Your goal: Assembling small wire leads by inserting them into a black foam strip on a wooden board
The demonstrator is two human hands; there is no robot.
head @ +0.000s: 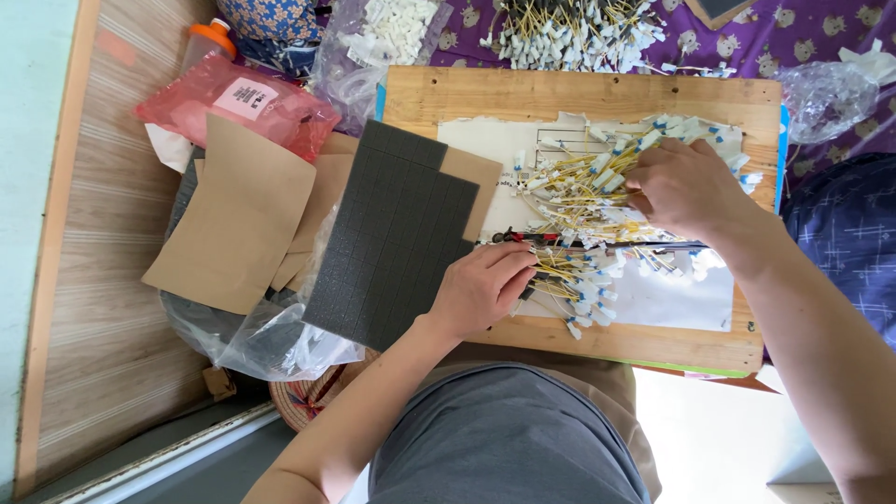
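Observation:
A wooden board lies across my lap with white paper on it. A heap of short yellow wires with white connectors covers the paper. My right hand rests on the heap's right side, fingers curled into the wires. My left hand presses down at the board's left edge, pinching a small bundle of yellow wires next to a thin dark tool. A dark grey foam sheet cut into small squares lies just left of my left hand.
Brown cardboard pieces and a clear plastic bag lie left of the foam. A red plastic pouch, a bag of white connectors and another wire pile sit at the top. Wooden floor is at the left.

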